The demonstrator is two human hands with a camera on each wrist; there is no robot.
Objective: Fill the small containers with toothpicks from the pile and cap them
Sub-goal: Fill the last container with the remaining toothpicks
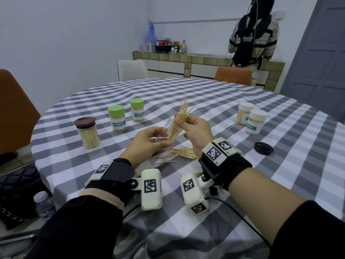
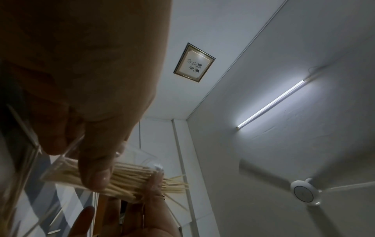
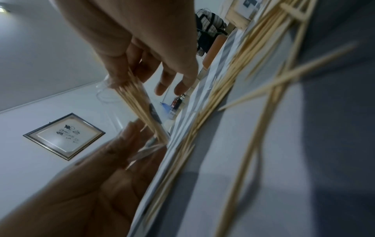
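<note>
My left hand (image 1: 149, 141) grips a clear, uncapped container (image 1: 164, 134), tilted above the checked table. My right hand (image 1: 194, 128) pinches a bundle of toothpicks (image 1: 182, 116); their lower ends sit inside the container and the upper ends fan out above my fingers. In the left wrist view my thumb (image 2: 95, 168) presses the container wall over the toothpicks (image 2: 129, 181). The right wrist view shows the bundle (image 3: 140, 109) entering the container (image 3: 150, 144). A loose pile of toothpicks (image 1: 179, 153) lies on the cloth under my hands. A dark cap (image 1: 263, 148) rests on the table at the right.
Filled, capped jars stand around: a brown-lidded one (image 1: 87, 132) at left, two green-lidded (image 1: 117, 118) (image 1: 137, 110) behind it, two white-lidded (image 1: 244, 114) (image 1: 256, 122) at right. A bag (image 1: 16, 195) and bottle (image 1: 43, 202) sit off the table's left edge. A person (image 1: 252, 38) stands by the far counter.
</note>
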